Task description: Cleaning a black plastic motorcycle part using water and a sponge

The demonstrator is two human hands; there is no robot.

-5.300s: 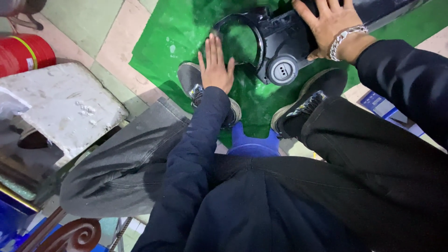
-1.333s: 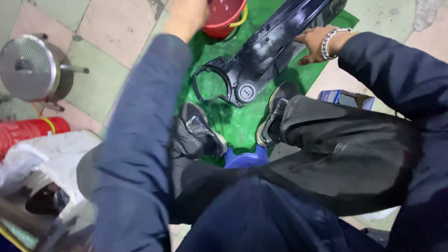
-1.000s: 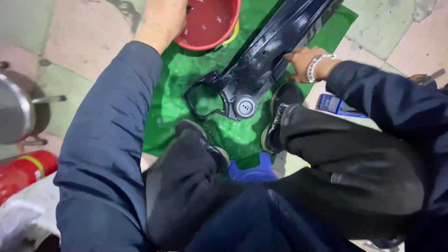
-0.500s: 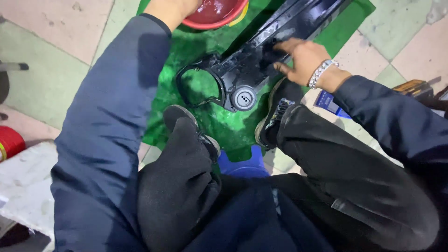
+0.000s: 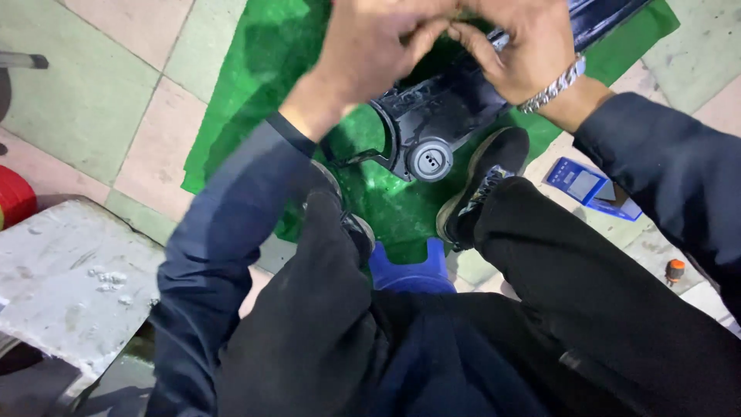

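Observation:
My left hand (image 5: 378, 46) and my right hand (image 5: 519, 48) meet fingertip to fingertip at the top of the view, above a black plastic part (image 5: 444, 108). The fingers are pinched together, and whether anything small sits between them is hidden by blur. The right wrist wears a silver chain bracelet (image 5: 552, 89). The part has a ring-shaped opening and a round grey disc (image 5: 430, 158) at its near end. It lies on a wet green mat (image 5: 239, 100), just beyond my shoes (image 5: 486, 185).
I sit on a blue stool (image 5: 409, 270) with knees apart. A white slab (image 5: 69, 270) lies at the left with a red cylinder (image 5: 11, 197) beyond it. A blue box (image 5: 590, 185) and a small orange-capped item (image 5: 675, 270) lie on the tiled floor at the right.
My left hand left the red bucket and came back to meet my right hand, which lifted off the black part. The bucket has gone out of view as my head tilted.

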